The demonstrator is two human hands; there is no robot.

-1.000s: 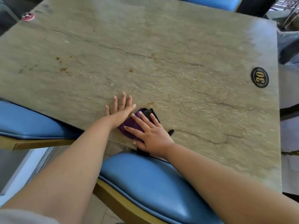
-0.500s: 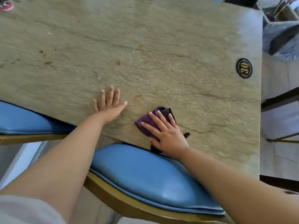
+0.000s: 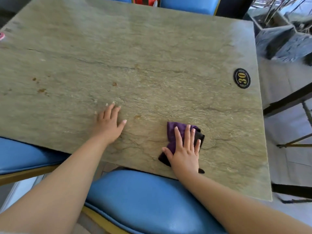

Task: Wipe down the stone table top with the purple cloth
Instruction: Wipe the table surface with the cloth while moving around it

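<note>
The person is leaning over a stone table (image 3: 152, 48), both bare forearms reaching in from the near edge. The right hand (image 3: 184, 149) is lying flat with straight, spread fingers pressing down on the purple cloth (image 3: 173, 132); its grip is not curling round the fabric. The cloth is sitting bunched on the table near the front edge, right of centre, with a darker black part showing past the fingertips and under the wrist. The left hand (image 3: 108, 122) is resting palm down on the bare stone, well apart from the cloth, its fingers relaxed and holding nothing. Small brown stains (image 3: 41, 90) are dotting the surface to the left. A black oval number plate (image 3: 241, 78) reading 30 is lying near the right edge. A blue padded chair (image 3: 148, 203) is standing tucked below the near edge.
</note>
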